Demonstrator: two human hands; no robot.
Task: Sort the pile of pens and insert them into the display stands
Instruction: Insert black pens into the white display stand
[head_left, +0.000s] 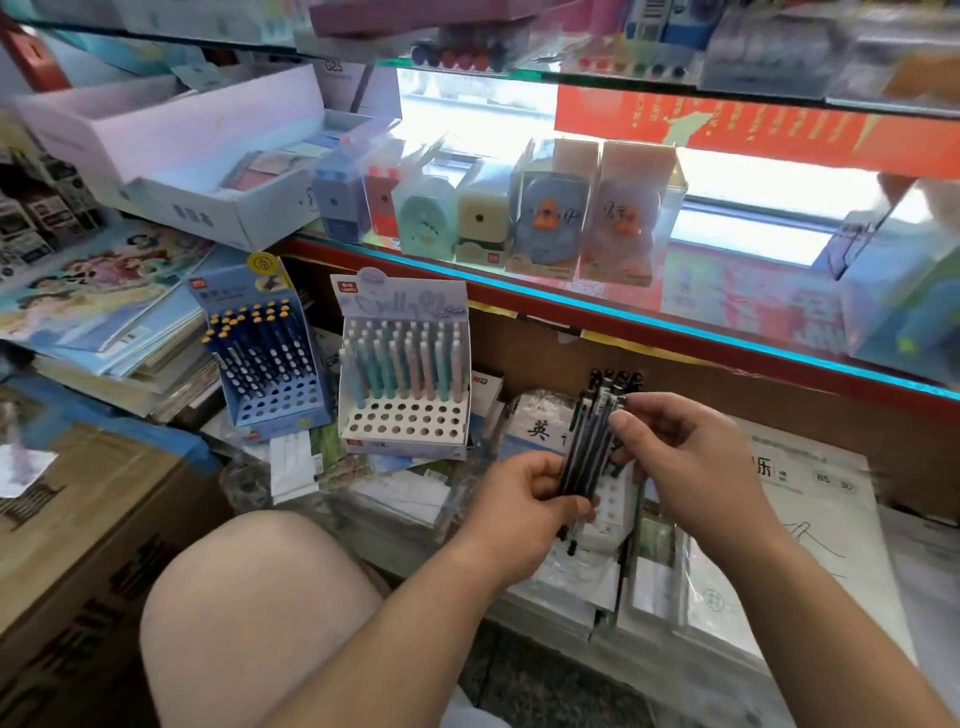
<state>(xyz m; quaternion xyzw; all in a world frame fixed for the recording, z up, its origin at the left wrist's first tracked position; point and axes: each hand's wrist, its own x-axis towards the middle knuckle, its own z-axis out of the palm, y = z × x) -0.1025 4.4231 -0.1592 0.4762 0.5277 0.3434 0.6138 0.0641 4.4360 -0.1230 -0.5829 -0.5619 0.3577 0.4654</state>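
My left hand (524, 512) grips the lower part of a bundle of dark pens (592, 441) held upright. My right hand (685, 457) pinches the bundle's upper part with thumb and fingers. A white display stand (405, 421) holds pastel pens in its back rows, and its front holes are empty. Left of it a blue display stand (275, 400) holds dark blue pens with yellow tops in its back rows. Beneath my hands a white holed block (615, 501) shows partly; the bundle and my hands hide the rest.
Stacks of wrapped paper and booklets (810, 493) lie under and right of my hands. A red-edged glass shelf (571, 306) above carries boxed pencil sharpeners (550, 218). A cardboard box (78, 519) stands at left. A bare knee (249, 597) is in the foreground.
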